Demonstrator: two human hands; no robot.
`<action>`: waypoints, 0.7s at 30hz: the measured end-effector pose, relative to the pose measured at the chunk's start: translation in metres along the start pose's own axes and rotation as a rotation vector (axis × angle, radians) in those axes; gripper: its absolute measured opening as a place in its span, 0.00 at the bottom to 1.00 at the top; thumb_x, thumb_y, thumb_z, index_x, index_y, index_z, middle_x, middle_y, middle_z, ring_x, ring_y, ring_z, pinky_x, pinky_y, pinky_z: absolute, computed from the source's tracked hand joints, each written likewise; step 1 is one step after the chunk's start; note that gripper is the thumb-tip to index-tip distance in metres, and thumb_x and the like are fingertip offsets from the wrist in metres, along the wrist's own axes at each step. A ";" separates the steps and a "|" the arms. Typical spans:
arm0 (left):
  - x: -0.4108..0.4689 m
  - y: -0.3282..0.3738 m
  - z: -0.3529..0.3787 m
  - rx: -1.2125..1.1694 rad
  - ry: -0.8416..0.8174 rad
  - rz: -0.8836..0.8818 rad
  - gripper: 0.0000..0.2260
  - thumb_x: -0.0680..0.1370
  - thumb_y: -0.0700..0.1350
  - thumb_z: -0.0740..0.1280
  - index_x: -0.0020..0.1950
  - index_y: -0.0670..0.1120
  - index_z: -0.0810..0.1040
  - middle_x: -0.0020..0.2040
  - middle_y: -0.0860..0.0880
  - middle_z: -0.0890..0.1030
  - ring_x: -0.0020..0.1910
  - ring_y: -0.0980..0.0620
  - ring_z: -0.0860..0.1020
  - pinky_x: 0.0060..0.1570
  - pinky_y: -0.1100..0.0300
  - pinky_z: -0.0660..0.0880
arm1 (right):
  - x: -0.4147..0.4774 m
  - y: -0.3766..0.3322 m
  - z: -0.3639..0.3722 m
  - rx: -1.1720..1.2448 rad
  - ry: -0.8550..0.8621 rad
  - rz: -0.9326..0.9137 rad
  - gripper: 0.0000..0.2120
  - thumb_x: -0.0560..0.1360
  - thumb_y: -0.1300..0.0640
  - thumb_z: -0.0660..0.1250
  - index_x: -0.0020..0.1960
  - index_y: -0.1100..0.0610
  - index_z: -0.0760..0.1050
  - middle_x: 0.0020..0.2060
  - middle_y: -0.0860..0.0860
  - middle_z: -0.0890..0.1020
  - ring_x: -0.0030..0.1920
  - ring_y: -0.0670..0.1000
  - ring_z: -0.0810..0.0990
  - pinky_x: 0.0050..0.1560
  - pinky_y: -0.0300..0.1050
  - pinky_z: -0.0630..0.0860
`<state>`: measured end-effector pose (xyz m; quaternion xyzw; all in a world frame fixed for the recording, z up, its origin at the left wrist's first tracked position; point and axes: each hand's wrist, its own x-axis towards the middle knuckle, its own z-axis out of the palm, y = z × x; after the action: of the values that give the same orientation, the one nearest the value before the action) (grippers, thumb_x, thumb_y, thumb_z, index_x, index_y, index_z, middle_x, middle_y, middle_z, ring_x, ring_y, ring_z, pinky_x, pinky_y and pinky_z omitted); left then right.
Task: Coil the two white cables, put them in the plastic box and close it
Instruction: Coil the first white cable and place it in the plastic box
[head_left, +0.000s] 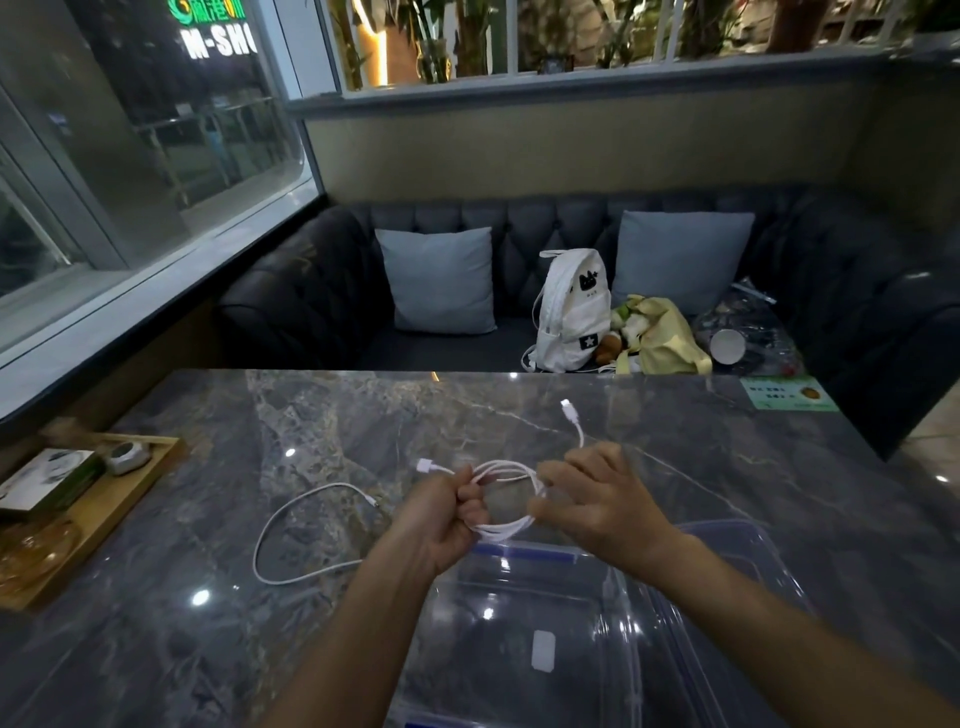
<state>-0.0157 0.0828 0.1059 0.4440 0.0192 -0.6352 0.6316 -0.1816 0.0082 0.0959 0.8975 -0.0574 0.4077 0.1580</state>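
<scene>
Both hands hold one white cable (506, 475) wound into a few loops above the marble table (322, 415). My left hand (441, 525) pinches the loops on their left side. My right hand (597, 504) grips their right side, and a free end with a plug (569, 408) sticks up past it. A second white cable (291, 525) lies loose in an open curve on the table, left of my left hand. The clear plastic box (524, 649) stands open under my forearms, with its lid (737, 566) lying beside it on the right.
A wooden tray (109, 514) with a card box and small items sits at the table's left edge. A green card (787, 395) lies at the far right corner. Behind the table, a dark sofa holds cushions, a white backpack (571, 312) and bags.
</scene>
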 end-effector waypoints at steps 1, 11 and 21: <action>0.001 -0.001 0.001 -0.014 0.013 0.049 0.18 0.83 0.42 0.49 0.34 0.41 0.67 0.16 0.52 0.62 0.12 0.59 0.57 0.13 0.69 0.55 | -0.001 -0.001 0.002 -0.002 -0.011 0.040 0.06 0.70 0.62 0.69 0.41 0.51 0.77 0.38 0.49 0.79 0.38 0.50 0.72 0.40 0.45 0.62; -0.003 -0.026 0.018 0.090 0.077 0.556 0.14 0.82 0.43 0.52 0.39 0.43 0.69 0.21 0.55 0.63 0.19 0.60 0.60 0.19 0.68 0.61 | 0.007 -0.025 0.005 0.272 -0.224 0.626 0.14 0.73 0.59 0.63 0.54 0.66 0.77 0.41 0.58 0.84 0.40 0.56 0.82 0.45 0.46 0.75; -0.001 -0.039 0.018 0.434 0.008 0.713 0.12 0.81 0.45 0.54 0.44 0.41 0.72 0.24 0.56 0.68 0.22 0.61 0.66 0.23 0.67 0.67 | 0.022 -0.019 0.022 0.378 -0.319 1.124 0.04 0.71 0.61 0.67 0.43 0.62 0.78 0.38 0.59 0.82 0.39 0.58 0.79 0.37 0.44 0.69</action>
<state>-0.0569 0.0808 0.0963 0.5481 -0.2675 -0.3643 0.7038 -0.1468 0.0199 0.0942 0.7923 -0.4716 0.2924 -0.2537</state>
